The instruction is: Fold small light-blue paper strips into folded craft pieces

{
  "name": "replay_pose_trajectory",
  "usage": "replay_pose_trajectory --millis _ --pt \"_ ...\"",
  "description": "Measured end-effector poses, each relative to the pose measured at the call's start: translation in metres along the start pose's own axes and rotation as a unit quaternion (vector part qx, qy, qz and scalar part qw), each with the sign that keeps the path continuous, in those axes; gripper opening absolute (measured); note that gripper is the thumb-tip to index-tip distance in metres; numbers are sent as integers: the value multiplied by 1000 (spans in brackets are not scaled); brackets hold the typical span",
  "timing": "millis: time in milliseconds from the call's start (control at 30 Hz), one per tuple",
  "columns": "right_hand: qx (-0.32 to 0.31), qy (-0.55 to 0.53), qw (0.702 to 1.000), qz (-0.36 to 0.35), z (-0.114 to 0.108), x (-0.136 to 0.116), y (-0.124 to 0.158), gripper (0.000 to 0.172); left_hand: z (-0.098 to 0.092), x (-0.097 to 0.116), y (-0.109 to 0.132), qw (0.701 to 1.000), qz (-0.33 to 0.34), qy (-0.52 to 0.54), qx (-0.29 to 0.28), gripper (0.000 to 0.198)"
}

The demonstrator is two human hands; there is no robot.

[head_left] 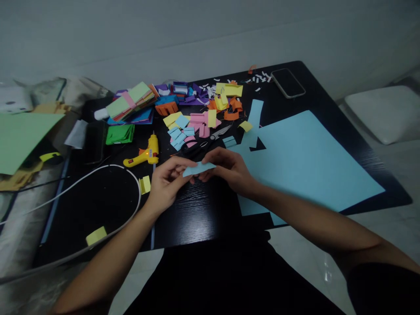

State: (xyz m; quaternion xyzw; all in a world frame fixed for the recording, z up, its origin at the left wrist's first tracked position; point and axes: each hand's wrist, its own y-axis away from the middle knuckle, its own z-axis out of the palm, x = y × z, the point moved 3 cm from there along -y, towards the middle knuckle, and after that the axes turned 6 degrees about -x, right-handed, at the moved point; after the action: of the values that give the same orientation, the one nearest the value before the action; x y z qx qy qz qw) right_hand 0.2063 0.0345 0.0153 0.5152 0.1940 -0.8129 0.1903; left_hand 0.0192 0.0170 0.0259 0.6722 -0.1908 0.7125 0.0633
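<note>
Between my two hands is a small piece of light blue paper (198,169), held above the black table. My left hand (168,180) pinches its left end, while my right hand (231,168) grips the right end with thumb and fingers. Just beyond my fingers lie scissors (215,134) with dark handles. A large light blue sheet (315,162) spreads to the right, partly under my right forearm, with a cut blue strip (255,122) across its left corner. Small folded blue pieces (179,138) sit with pink and yellow ones behind the scissors.
A yellow glue gun (146,153) lies left of my hands, near a looping white cable (136,179). Stacks of folded coloured paper (131,105) and a green bundle (120,134) stand behind it. A phone (288,83) rests at the back right, beside paper scraps (260,78).
</note>
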Motion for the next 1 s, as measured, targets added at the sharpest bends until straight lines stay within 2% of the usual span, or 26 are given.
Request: replay_pose_trajectory --millis 100,167,233,300,400,500,567,833,933,1000 --pt "-20 9 1000 -5 -3 -4 1 15 -3 2 2 999 -1 20 -33 27" --pt "-31 44 998 -15 -4 -7 1 14 -4 5 3 999 15 -15 -37 30" --pt "-15 116 993 -25 -5 -8 2 14 -3 8 2 994 43 -100 -21 25" --pt "26 193 980 -27 -5 -7 2 15 -2 10 2 976 79 -202 1 15" --pt "69 221 972 -34 -3 0 3 21 2 8 2 949 115 -292 20 8" --pt "82 191 977 -39 -4 8 2 33 0 0 4 961 92 -258 47 27" --pt "79 192 977 -42 -6 9 1 32 -2 -5 6 969 73 -227 61 33" --pt "69 204 976 -2 -6 7 1 26 -4 -7 7 968 49 -229 89 25" --pt "80 214 973 -18 -6 6 1 23 -2 -3 5 966 39 -238 91 26" --pt "88 223 970 -33 -6 5 1 20 0 1 3 967 28 -243 72 23"
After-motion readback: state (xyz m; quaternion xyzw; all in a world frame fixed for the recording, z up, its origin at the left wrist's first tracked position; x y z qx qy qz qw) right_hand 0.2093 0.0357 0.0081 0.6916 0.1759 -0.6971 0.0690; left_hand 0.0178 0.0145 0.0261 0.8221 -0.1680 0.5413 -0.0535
